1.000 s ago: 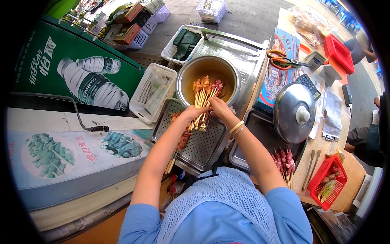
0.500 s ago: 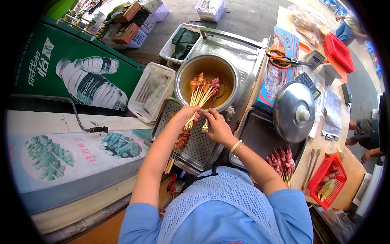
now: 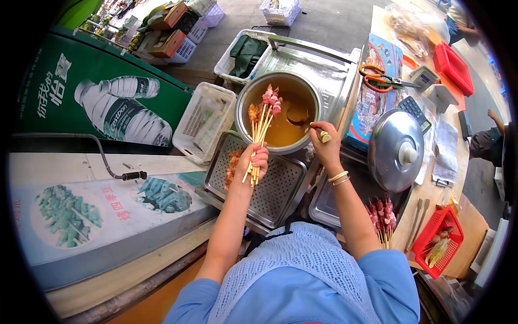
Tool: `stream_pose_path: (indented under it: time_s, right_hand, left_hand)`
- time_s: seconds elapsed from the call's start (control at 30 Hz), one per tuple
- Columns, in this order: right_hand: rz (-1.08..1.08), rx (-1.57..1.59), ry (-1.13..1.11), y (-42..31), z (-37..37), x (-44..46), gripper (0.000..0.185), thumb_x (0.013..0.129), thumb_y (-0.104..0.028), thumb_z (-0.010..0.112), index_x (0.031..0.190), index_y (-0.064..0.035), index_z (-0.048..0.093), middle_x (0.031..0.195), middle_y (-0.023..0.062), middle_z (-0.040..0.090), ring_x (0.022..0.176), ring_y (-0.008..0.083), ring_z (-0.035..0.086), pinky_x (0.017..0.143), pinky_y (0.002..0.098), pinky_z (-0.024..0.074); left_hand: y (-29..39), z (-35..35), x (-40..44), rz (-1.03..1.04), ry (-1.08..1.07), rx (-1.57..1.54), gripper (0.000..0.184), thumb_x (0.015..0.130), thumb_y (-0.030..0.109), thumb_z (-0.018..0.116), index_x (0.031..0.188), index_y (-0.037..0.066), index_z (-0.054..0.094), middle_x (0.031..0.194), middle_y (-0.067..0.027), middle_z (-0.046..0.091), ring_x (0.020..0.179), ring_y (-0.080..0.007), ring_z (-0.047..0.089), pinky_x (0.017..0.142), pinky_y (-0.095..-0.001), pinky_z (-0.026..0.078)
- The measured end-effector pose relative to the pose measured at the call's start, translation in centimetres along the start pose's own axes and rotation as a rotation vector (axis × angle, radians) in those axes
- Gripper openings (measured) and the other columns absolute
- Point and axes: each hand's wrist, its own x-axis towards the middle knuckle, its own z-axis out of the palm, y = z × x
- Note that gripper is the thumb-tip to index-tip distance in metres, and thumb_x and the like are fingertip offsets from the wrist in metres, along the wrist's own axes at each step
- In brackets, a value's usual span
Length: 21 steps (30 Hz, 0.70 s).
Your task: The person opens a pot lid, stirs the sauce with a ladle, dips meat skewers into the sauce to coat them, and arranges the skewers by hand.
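Note:
My left hand (image 3: 252,163) is closed around a bundle of bamboo meat skewers (image 3: 260,129). Their meat ends, pink and orange-brown, lean over the left part of a steel pot (image 3: 318,102) of brown liquid. At the pot's right rim my right hand (image 3: 327,144) grips the handle of a ladle (image 3: 325,137), its dark bowl lying in the liquid. Below the pot is a perforated steel tray (image 3: 278,189), with more orange-brown meat skewers (image 3: 233,166) along its left side, partly hidden by my left arm.
To the right are a steel lid (image 3: 386,148), orange-handled scissors (image 3: 377,79), raw meat skewers (image 3: 382,213) and a red basket (image 3: 453,237). White crates (image 3: 202,121) stand left of the pot. A person's arm (image 3: 495,120) shows at the far right.
The bundle has swung left and more upright, away from the ladle. My right hand has moved right and up with the ladle, whose bowl now lies apart from the meat.

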Motion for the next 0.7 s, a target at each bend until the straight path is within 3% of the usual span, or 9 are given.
stream_pose_path:
  time_s: [0.1,0.17,0.4,0.47,0.57,0.6,0.7]
  right_hand:
    - [0.021,0.061,-0.105,-0.4,1.1,0.1,0.019,0.076,-0.004,0.063,0.094,-0.0015,0.058,0.092,0.0132,0.063,0.085,0.0243,0.062,0.075,0.0298,0.0484]
    - [0.181,0.185,-0.122,0.0,1.8,0.3,0.023,0.076,-0.003,0.063,0.098,-0.0022,0.057,0.097,0.0123,0.063,0.091,0.0226,0.062,0.08,0.0301,0.0477]
    - [0.147,0.384,-0.287,3.5,2.9,0.8,0.024,0.077,-0.001,0.061,0.1,0.0,0.056,0.104,0.0113,0.063,0.099,0.0173,0.06,0.085,0.0271,0.0461]
    - [0.326,0.575,-0.471,3.7,2.5,1.2,0.022,0.078,-0.001,0.061,0.099,0.001,0.057,0.101,0.0087,0.064,0.093,0.014,0.061,0.083,0.0245,0.0463]
    - [0.43,0.56,-0.575,3.8,1.1,1.5,0.02,0.078,-0.001,0.061,0.097,0.0008,0.059,0.093,0.0059,0.064,0.083,0.0117,0.061,0.078,0.0227,0.0487]
    - [0.43,0.563,-0.573,3.8,0.4,1.5,0.02,0.078,-0.001,0.061,0.097,0.0008,0.059,0.093,0.0059,0.064,0.083,0.0117,0.061,0.078,0.0227,0.0487]
    - [0.695,0.753,-0.421,2.6,-2.3,1.5,0.017,0.077,-0.001,0.062,0.094,-0.0005,0.06,0.082,0.0043,0.062,0.07,0.01,0.06,0.063,0.0211,0.05]
  left_hand:
    - [-0.6,0.5,-0.2,0.034,-0.05,-0.084,0.021,0.086,0.006,0.05,0.1,-0.008,0.044,0.066,-0.0019,0.043,0.042,-0.0043,0.041,0.034,-0.0156,0.036]
    - [-0.8,0.8,-0.2,0.039,-0.061,-0.109,0.022,0.085,0.005,0.05,0.1,-0.009,0.044,0.066,-0.002,0.042,0.042,-0.0044,0.041,0.034,-0.0156,0.036]
    - [-0.9,1.4,0.0,0.028,-0.107,-0.157,0.024,0.084,0.004,0.048,0.102,-0.01,0.042,0.066,-0.0025,0.042,0.041,-0.0046,0.041,0.034,-0.0154,0.037]
    - [-0.9,1.5,0.2,0.027,-0.096,-0.161,0.024,0.084,0.004,0.048,0.102,-0.01,0.042,0.066,-0.0025,0.042,0.041,-0.0045,0.041,0.034,-0.0153,0.037]
    - [-0.8,1.3,0.4,0.012,-0.066,-0.172,0.024,0.084,0.005,0.048,0.101,-0.011,0.042,0.066,-0.0026,0.042,0.042,-0.0045,0.041,0.034,-0.0154,0.037]
    - [-0.7,1.2,0.4,0.004,-0.049,-0.183,0.024,0.084,0.005,0.048,0.101,-0.011,0.042,0.066,-0.0027,0.042,0.042,-0.0046,0.041,0.034,-0.0156,0.037]
    - [-0.5,1.2,0.4,-0.016,-0.004,-0.193,0.016,0.085,0.006,0.047,0.096,-0.005,0.043,0.064,-0.0019,0.043,0.041,-0.0044,0.04,0.033,-0.0154,0.035]
